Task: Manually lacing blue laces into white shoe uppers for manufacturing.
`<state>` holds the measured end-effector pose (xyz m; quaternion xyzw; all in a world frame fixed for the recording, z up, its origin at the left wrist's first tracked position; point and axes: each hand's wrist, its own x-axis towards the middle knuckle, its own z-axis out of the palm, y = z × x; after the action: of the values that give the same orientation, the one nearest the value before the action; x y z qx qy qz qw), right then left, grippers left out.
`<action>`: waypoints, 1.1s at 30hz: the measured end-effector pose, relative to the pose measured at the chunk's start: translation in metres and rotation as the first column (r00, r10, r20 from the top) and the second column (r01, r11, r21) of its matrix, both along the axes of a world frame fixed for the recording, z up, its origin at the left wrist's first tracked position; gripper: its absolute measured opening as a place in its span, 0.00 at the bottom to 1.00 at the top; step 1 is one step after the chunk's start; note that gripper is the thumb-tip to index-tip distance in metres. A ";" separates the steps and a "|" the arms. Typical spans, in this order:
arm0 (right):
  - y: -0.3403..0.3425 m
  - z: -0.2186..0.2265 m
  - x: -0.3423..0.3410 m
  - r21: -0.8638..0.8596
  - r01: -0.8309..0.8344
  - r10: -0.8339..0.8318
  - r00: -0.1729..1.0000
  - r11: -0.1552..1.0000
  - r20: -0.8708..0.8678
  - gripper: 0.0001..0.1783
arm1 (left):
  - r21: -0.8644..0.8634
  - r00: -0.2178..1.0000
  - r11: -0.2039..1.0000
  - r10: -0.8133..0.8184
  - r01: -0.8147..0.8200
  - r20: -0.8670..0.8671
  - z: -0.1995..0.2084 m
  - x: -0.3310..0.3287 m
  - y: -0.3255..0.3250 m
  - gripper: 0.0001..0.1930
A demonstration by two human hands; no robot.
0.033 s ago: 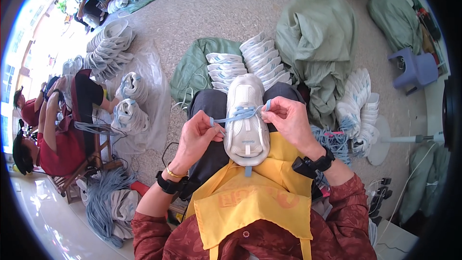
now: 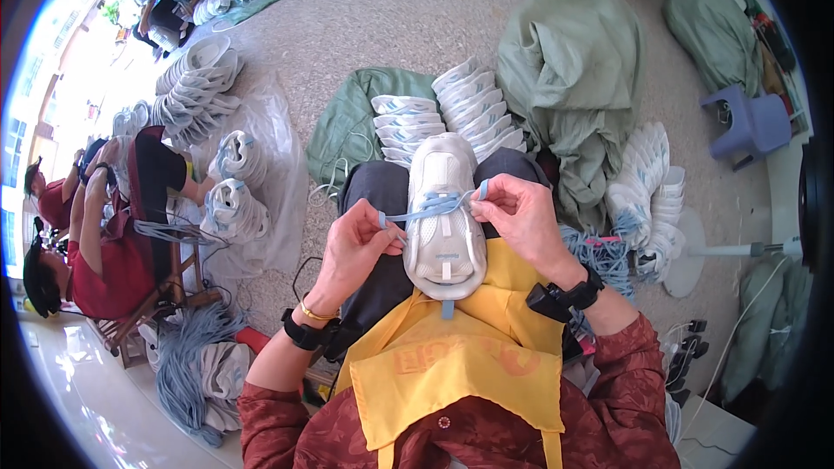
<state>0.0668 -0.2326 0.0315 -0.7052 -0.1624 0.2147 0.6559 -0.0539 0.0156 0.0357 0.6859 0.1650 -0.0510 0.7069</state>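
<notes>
A white shoe upper (image 2: 445,254) with a pale mesh front lies across my lap, its toe end away from me. Light blue shoelace (image 2: 439,205) crosses over its middle. My left hand (image 2: 354,247) is closed in a pinch on the lace at the shoe's left side. On the right side my right hand (image 2: 519,215) pinches the other stretch of lace between thumb and fingers. Light blue shows at both index fingers; I cannot tell whether it is lace or a finger wrap. A yellow apron (image 2: 460,365) covers my lap below the shoe.
Stacked white shoe uppers (image 2: 469,100) stand just beyond my knees. More stacks (image 2: 638,174) and blue lace bundles (image 2: 599,265) lie to the right, beside a green cloth heap (image 2: 569,78). Co-workers in red (image 2: 117,269) sit at left near a lace bundle (image 2: 187,365). A purple stool (image 2: 751,126) stands far right.
</notes>
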 end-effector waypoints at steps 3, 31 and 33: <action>-0.001 -0.007 0.000 0.011 0.008 -0.008 1.000 1.000 -0.006 0.04 | -0.005 1.000 1.000 -0.015 0.015 0.020 0.001 0.002 -0.002 0.08; 0.008 0.003 -0.011 -0.225 0.104 -0.028 0.948 0.969 0.317 0.04 | 0.364 0.975 0.915 0.108 -0.173 0.193 -0.010 0.027 -0.020 0.14; 0.008 0.005 -0.012 -0.245 0.107 -0.018 0.941 0.964 0.338 0.03 | 0.361 0.971 0.913 0.120 -0.189 0.206 -0.008 0.027 -0.023 0.14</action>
<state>0.0546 -0.2249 0.0367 -0.8160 -0.2185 0.0908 0.5274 -0.0270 -0.0071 0.0278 0.7957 0.1613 0.0997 0.5753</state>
